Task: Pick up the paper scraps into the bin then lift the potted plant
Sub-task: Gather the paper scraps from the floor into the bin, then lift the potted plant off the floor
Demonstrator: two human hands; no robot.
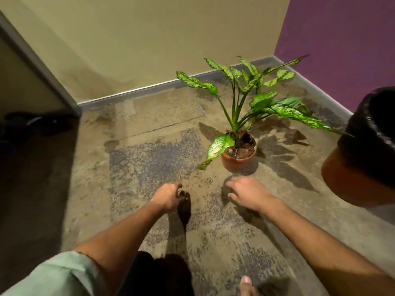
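Note:
A potted plant with speckled green leaves stands in a terracotta pot (238, 160) on the floor near the room's corner. My left hand (167, 196) hovers low over the floor in front of the pot and to its left. Its fingers are loosely curled, the thumb apart, and it holds nothing. My right hand (245, 192) is just in front of the pot, palm down, fingers spread, a short gap from the pot's base. An orange bin (350, 182) with a black liner stands at the right edge. No paper scraps show on the floor.
The floor (149, 163) is worn and patchy. A beige wall (149, 50) runs behind the plant and a purple wall (342, 39) closes the right side. Dark shoes (32, 122) lie at the left by a door frame. My bare toe (245, 284) shows at the bottom.

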